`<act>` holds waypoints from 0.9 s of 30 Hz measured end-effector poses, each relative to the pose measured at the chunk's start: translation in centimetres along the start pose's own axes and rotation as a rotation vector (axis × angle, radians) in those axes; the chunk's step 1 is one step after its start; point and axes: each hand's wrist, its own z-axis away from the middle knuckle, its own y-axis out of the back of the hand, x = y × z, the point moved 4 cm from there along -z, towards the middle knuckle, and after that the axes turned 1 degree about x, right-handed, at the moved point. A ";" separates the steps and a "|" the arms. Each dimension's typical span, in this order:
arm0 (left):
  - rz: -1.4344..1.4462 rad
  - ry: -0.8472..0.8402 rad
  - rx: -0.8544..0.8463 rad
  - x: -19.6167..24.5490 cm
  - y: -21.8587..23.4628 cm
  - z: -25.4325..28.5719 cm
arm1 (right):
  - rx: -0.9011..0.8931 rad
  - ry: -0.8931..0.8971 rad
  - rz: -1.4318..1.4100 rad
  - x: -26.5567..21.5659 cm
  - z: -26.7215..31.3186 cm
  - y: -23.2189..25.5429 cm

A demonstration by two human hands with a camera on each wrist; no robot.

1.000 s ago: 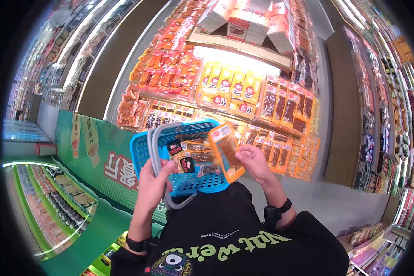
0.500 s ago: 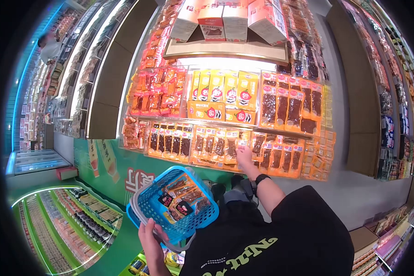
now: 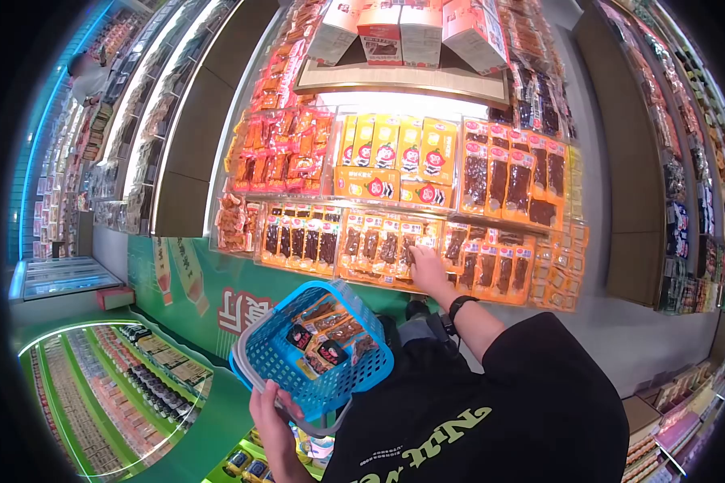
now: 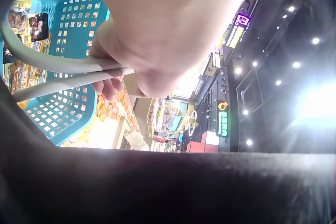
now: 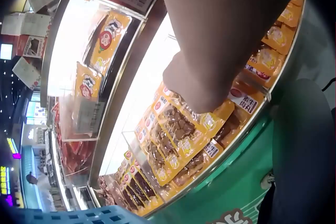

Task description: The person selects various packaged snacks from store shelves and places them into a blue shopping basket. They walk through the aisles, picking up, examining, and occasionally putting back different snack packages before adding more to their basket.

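Observation:
My left hand (image 3: 272, 414) grips the grey handles (image 4: 58, 64) of a blue plastic shopping basket (image 3: 364, 378), its fingers curled round both in the left wrist view. Inside the basket lie orange snack packets and black-labelled packs (image 3: 330, 352). My right hand (image 3: 429, 272) reaches to the lower shelf tier, over a row of orange packets with brown contents (image 5: 178, 124). Its fingertips are right at the packets' upper part; the wrist hides most of the fingers in the right wrist view, so I cannot tell whether they pinch one.
Yellow boxes (image 3: 387, 141) and red snack packs (image 3: 286, 149) fill the tier above. White-and-red cartons (image 3: 420, 36) stand higher up. A clear divider (image 5: 142, 161) splits the lower row. The green shelf front (image 3: 193, 278) lies beyond the basket; a person (image 3: 89, 80) stands far left.
My right hand has gone from holding an orange packet over the basket to the packets on the lower shelf. My left hand and the basket have moved lower, toward my body.

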 end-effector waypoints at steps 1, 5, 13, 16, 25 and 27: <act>-0.001 0.000 0.004 -0.2 0.3 0.0 | -0.004 0.000 -0.003 -0.3 0.2 0.0; -0.001 0.011 -0.021 -0.4 0.2 -0.2 | -0.291 0.100 0.291 -1.2 0.2 -1.4; -0.015 0.010 -0.060 -0.1 -0.1 -0.1 | -0.113 0.079 0.002 0.5 -0.4 -2.8; -0.015 0.030 -0.083 0.5 -0.3 -0.4 | 0.067 -0.138 -0.309 -1.7 -0.6 2.5; 0.110 0.031 -0.303 2.6 -1.4 -2.4 | -0.386 0.313 -0.790 -20.2 -0.1 14.6; 0.108 0.031 -0.351 2.7 -0.9 -3.2 | -0.667 0.482 -0.589 -25.4 1.0 12.4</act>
